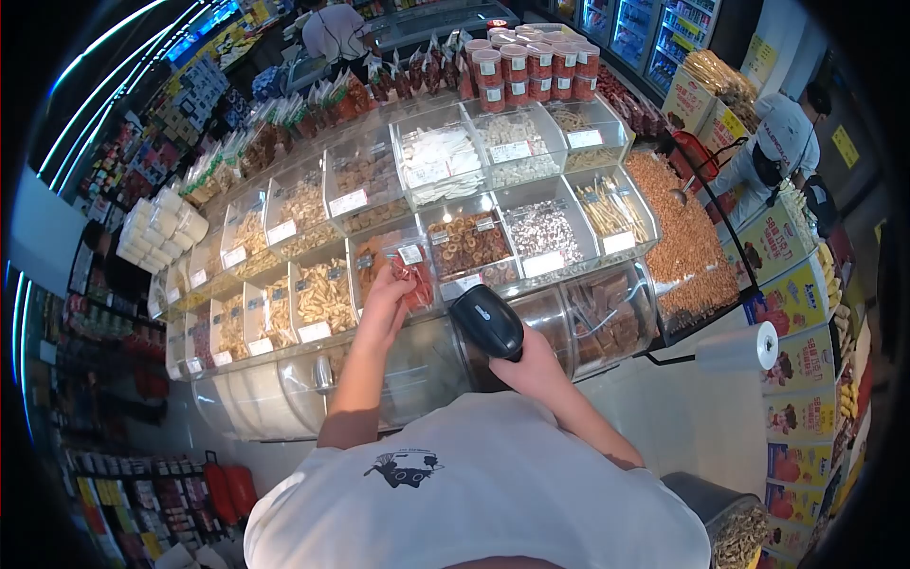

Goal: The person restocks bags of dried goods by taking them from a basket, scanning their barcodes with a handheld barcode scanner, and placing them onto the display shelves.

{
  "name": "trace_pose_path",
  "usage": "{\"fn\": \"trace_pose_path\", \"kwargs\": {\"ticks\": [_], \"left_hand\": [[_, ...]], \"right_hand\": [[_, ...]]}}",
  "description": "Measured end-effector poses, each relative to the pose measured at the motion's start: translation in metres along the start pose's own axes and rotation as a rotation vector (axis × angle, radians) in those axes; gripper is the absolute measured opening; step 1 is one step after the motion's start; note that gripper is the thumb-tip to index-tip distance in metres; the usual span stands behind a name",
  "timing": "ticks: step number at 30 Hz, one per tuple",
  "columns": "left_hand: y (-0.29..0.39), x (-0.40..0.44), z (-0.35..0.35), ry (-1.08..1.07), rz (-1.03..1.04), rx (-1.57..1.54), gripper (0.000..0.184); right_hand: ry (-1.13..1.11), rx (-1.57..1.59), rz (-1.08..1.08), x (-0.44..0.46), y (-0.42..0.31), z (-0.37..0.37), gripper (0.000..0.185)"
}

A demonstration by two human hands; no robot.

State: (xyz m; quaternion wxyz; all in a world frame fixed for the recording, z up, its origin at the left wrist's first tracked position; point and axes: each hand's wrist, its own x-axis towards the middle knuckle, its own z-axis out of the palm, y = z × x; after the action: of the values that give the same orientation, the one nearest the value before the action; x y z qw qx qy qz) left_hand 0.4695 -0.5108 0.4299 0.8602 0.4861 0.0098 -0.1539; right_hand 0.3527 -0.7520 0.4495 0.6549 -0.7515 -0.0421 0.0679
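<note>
My left hand [381,305] is closed on a clear bag [419,290] with reddish contents and a white label [410,254] near its top. It is held up over the front bins. In my right hand [533,365] is a black handheld barcode scanner [485,321], its head pointing up and to the left, toward the bag but apart from it. Right behind the scanner lies a bin of brown ring-shaped dried slices [466,245]. To the left of the bag is a bin of pale yellow dried pieces [325,294].
Tiered clear bins fill the stand ahead. Red-filled tubs [538,64] are stacked at the back, white tubs [161,228] at the left. A heap of orange-brown grains [684,237] lies right. A plastic roll [744,349] juts out. Another person [782,142] stands at the right.
</note>
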Motion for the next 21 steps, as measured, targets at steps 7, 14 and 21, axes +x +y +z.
{"fn": "trace_pose_path", "kwargs": {"ticks": [7,14,21], "left_hand": [[0.009,0.108,0.024,0.096,0.339,0.546,0.062],[0.026,0.275,0.033,0.231,0.634,0.771,0.068],[0.034,0.38,0.066,0.291,0.744,0.944,0.063]], "right_hand": [[0.068,-0.033,0.135,0.0,0.018,-0.043,0.042],[0.239,-0.059,0.128,0.003,0.049,-0.086,0.04],[0.381,-0.029,0.266,0.01,0.065,-0.128,0.037]]}}
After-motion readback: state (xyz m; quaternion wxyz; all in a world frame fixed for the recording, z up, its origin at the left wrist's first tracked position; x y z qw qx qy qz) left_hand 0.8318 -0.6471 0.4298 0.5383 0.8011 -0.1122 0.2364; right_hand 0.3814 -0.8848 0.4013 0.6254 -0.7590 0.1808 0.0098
